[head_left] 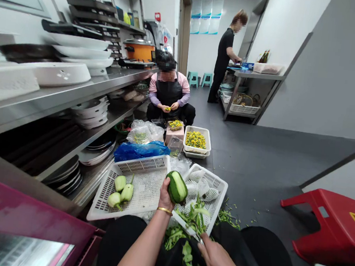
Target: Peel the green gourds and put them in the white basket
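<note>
Green gourd (177, 186) in left hand (165, 196) grip, right hand (216, 259) clamping peeler (187, 227), three peeled gourds (121, 190) in basket (148, 166)

We hold half-peeled gourd (177, 186) in left hand (165, 196) above white basket (145, 189); right hand (216, 259) grips peeler (186, 226) over lap, green peelings (194, 218) beneath. Three peeled gourds (121, 190) lie near basket's left edge.

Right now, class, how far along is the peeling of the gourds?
Done: three peeled pale gourds lie in the left white basket. In hand: the left hand holds a partly peeled green gourd; the right hand holds a peeler. Left: its remaining dark skin; peelings lie about.
</note>
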The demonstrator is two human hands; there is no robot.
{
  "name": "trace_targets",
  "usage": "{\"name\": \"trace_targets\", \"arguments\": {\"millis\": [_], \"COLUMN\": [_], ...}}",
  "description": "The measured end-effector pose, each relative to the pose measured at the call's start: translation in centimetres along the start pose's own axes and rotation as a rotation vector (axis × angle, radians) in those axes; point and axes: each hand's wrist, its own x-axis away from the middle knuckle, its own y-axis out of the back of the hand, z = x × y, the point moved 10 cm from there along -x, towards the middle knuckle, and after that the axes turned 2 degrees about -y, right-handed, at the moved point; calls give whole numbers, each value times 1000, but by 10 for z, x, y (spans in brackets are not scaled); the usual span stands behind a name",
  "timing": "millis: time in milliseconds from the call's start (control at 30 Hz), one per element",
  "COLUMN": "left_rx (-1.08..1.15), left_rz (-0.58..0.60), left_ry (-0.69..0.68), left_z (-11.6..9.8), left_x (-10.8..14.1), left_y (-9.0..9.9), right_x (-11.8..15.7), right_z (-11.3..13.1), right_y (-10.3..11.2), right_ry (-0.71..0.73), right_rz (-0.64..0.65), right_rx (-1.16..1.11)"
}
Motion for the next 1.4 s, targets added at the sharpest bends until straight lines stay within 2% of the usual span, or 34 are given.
{"name": "trace_targets", "arguments": {"millis": [67, 133, 233, 300, 333, 400, 500, 567, 600, 667, 767, 800, 867, 933, 1000, 1067, 1167, 1233, 1300, 1400], "left_rx": [107, 143, 87, 45, 33, 30, 50, 44, 31, -10, -122, -164, -239, -274, -262, -223, -138, -67, -11, 26], "left_rz": [-44, -49, -61, -74, -87, -138, -213, -180, -131, -14, 138, 183, 265, 291, 248, 176, 47, -10, -22, -32], "left_ry": [66, 150, 257, 250, 222, 159, 84, 89, 114, 167, 119, 76, 8, -31, -66, -82, -32, 28, 86, 133], "left_z": [6, 14, 29, 31, 29, 21, 7, 4, 6, 14, 18, 16, 14, 11, 6, 2, 5, 10, 14, 17], "left_x": [0, 4, 12, 14, 14, 11, 4, -1, -2, -1, 5, 7, 11, 12, 9, 5, -1, -2, -2, 2], "left_y": [2, 0, 0, 0, 1, 6, 15, 15, 12, 4, -8, -13, -22, -26, -24, -18, -6, 0, 1, 0], "right_x": [2, -7, -28, -36, -36, -30, -13, -7, -7, -16, -39, -48, -60, -64, -56, -39, -11, 0, -1, -17], "right_z": [-20, -19, 18, 46, 54, 55, 24, 2, -3, 1, 32, 44, 63, 72, 67, 51, 18, -1, -10, 11], "right_y": [3, 33, 88, 98, 92, 62, 9, 5, 16, 54, 111, 124, 134, 125, 101, 65, 9, -7, 8, 64], "right_ry": [-23, -52, -42, -26, -27, -41, -60, -61, -51, -10, 46, 53, 53, 38, 11, -13, -18, -22, -33, 6], "right_rz": [60, 27, -122, -168, -168, -128, 13, 29, -1, -97, -190, -203, -211, -207, -198, -159, 9, 117, 113, -46], "right_rx": [21, 41, 42, 54, 64, 86, 91, 53, 23, -27, -35, -27, -15, -13, -12, -20, -15, 2, 6, -24]}}
